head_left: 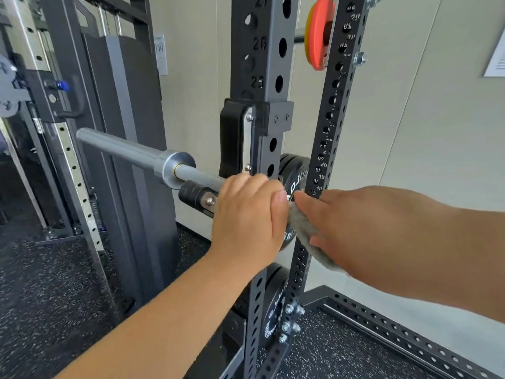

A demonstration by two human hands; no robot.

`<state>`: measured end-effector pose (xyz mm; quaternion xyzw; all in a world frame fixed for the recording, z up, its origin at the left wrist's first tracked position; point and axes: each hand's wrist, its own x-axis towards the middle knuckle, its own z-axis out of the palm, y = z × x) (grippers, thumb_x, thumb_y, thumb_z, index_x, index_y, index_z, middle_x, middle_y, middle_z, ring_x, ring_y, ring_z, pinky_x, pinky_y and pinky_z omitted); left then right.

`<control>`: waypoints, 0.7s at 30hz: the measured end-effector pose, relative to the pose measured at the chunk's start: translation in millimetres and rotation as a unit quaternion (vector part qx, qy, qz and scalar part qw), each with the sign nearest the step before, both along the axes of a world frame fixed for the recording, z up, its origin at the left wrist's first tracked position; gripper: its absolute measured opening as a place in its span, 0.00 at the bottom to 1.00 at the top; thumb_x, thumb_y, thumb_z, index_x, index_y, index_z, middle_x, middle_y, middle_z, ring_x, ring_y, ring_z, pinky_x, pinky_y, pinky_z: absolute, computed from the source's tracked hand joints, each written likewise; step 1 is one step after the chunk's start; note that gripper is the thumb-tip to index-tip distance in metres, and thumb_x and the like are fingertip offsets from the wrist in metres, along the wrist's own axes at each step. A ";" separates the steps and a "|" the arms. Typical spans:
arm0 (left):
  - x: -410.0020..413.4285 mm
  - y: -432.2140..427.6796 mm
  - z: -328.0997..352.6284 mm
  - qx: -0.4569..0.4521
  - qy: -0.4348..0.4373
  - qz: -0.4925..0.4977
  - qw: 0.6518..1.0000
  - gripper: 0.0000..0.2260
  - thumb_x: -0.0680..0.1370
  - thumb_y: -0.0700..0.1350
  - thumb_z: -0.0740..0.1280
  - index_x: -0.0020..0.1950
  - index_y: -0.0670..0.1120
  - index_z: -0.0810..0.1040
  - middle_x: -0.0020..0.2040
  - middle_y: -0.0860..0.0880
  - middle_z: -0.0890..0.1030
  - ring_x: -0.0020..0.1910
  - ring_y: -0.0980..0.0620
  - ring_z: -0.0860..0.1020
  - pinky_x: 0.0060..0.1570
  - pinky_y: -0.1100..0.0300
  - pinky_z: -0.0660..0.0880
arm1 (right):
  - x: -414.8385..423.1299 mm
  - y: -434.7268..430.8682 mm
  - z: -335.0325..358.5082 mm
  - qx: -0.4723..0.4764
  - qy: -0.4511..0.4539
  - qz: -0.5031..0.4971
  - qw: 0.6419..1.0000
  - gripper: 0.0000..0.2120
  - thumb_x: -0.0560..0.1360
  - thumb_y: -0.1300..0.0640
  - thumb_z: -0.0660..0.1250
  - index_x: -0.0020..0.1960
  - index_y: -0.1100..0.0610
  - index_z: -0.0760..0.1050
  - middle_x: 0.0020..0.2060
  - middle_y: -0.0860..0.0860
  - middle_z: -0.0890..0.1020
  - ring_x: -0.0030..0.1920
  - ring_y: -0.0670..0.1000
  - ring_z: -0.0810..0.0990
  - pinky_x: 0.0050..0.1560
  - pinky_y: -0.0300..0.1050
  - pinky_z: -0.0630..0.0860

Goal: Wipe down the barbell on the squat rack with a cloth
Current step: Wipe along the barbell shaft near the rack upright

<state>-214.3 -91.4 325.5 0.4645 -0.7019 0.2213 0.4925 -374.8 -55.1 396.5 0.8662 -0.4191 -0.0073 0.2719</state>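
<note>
Head view: the rack upright (262,64) stands dead centre. The barbell (123,147) lies level across its front, seated in the hook (196,194), its long axis running side to side with the sleeve end pointing left of the upright. At the upright, the left hand (246,214) has its grip clamped round the bar. Just right of it, the right hand (355,228) pinches the grey cloth (303,228); whether the cloth touches steel is hidden. Watch out: the cloth could snag on the hook, and the strip under the left hand could go unwiped.
</note>
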 end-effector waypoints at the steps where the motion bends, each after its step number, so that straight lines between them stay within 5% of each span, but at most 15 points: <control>1: 0.6 -4.5 0.5 -0.016 0.002 -0.003 1.000 0.16 0.85 0.46 0.51 0.39 0.49 0.70 0.36 0.53 0.70 0.38 0.48 0.67 0.47 0.53 0.65 | -2.2 1.9 6.3 0.023 -0.027 -0.004 0.999 0.21 0.83 0.45 0.48 0.71 0.53 0.63 0.55 0.50 0.77 0.52 0.53 0.79 0.48 0.43 0.71; 3: 0.5 -10.1 6.6 -0.043 -0.016 -0.005 0.999 0.15 0.83 0.45 0.52 0.36 0.51 0.65 0.33 0.54 0.66 0.34 0.48 0.65 0.41 0.53 0.62 | -5.8 5.4 20.1 0.099 -0.100 0.026 0.990 0.12 0.82 0.44 0.55 0.59 0.48 0.71 0.47 0.45 0.80 0.46 0.47 0.79 0.45 0.40 0.72; 6: 5.5 -13.3 20.4 -0.029 -0.078 -0.010 0.996 0.16 0.81 0.47 0.52 0.33 0.52 0.62 0.29 0.55 0.63 0.29 0.49 0.62 0.37 0.55 0.60 | -11.1 -3.9 36.8 0.256 -0.173 0.021 0.951 0.12 0.81 0.42 0.56 0.50 0.47 0.75 0.39 0.46 0.81 0.39 0.44 0.79 0.41 0.37 0.74; 8: 9.0 -8.1 29.1 0.045 -0.124 -0.002 0.991 0.19 0.80 0.51 0.47 0.30 0.51 0.62 0.26 0.54 0.64 0.26 0.49 0.64 0.34 0.56 0.59 | -6.0 -4.5 28.3 0.194 -0.128 -0.011 0.973 0.12 0.82 0.44 0.55 0.53 0.48 0.74 0.40 0.46 0.80 0.40 0.47 0.78 0.41 0.39 0.74; 11: 7.8 -7.2 46.0 0.147 -0.173 0.038 0.973 0.23 0.78 0.55 0.41 0.32 0.48 0.67 0.29 0.51 0.70 0.29 0.49 0.69 0.32 0.54 0.60 | 0.2 3.1 1.6 -0.052 -0.013 0.004 0.999 0.22 0.79 0.49 0.46 0.68 0.57 0.64 0.41 0.51 0.72 0.32 0.55 0.68 0.28 0.45 0.63; 12: 7.4 -9.1 51.2 0.174 -0.175 0.043 0.968 0.23 0.80 0.55 0.43 0.33 0.48 0.68 0.30 0.50 0.72 0.31 0.48 0.71 0.32 0.54 0.62 | 4.9 8.1 1.9 -0.078 0.004 -0.001 0.997 0.24 0.78 0.51 0.45 0.71 0.59 0.62 0.42 0.52 0.71 0.30 0.53 0.65 0.28 0.42 0.57; 14: 6.9 -11.6 57.2 0.214 -0.175 0.042 0.960 0.22 0.83 0.53 0.49 0.33 0.46 0.69 0.32 0.48 0.73 0.33 0.47 0.73 0.32 0.53 0.63 | 5.9 9.7 3.3 -0.070 0.022 0.000 0.997 0.20 0.82 0.48 0.47 0.70 0.55 0.58 0.48 0.50 0.70 0.36 0.53 0.68 0.36 0.43 0.64; 18: 9.7 -6.1 33.6 0.087 -0.114 0.011 0.990 0.24 0.83 0.52 0.44 0.33 0.48 0.69 0.29 0.53 0.68 0.31 0.48 0.69 0.34 0.53 0.62 | -4.2 7.9 20.0 0.082 -0.083 0.034 0.993 0.09 0.81 0.40 0.50 0.54 0.43 0.64 0.42 0.40 0.73 0.41 0.41 0.71 0.42 0.38 0.65; 21: 8.3 0.5 0.9 0.018 -0.025 -0.039 0.999 0.19 0.86 0.49 0.50 0.45 0.48 0.78 0.41 0.54 0.75 0.44 0.49 0.72 0.55 0.50 0.69 | -11.8 6.9 23.4 0.148 -0.135 0.032 0.979 0.13 0.78 0.38 0.49 0.55 0.40 0.68 0.40 0.40 0.77 0.41 0.38 0.74 0.43 0.35 0.70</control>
